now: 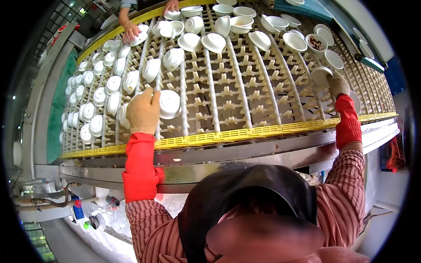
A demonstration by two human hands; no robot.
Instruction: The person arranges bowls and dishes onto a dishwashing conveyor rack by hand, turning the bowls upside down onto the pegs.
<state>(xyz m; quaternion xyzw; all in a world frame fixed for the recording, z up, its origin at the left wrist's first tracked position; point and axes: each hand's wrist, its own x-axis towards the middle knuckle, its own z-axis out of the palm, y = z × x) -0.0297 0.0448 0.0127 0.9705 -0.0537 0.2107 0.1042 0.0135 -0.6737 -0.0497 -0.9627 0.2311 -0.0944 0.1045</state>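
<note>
My left hand [143, 111], in a tan glove with a red cuff, is at a white bowl [169, 104] that lies upside down on the pegged conveyor [228, 115]; another white bowl is partly hidden behind the glove. At the right, my right hand [338, 84], gloved the same way, has its fingers closed on the rim of a white bowl [321, 76]. Just below it, a further pale bowl [354, 103] is partly covered by my wrist. Whether the left fingers grip a bowl is hidden.
Rows of overturned white bowls [112, 84] fill the conveyor's left part. A co-worker's hand [131, 32] touches a bowl at the top left. One bowl [316, 43] at the upper right holds dark scraps. A yellow edge strip [228, 136] runs along the near side.
</note>
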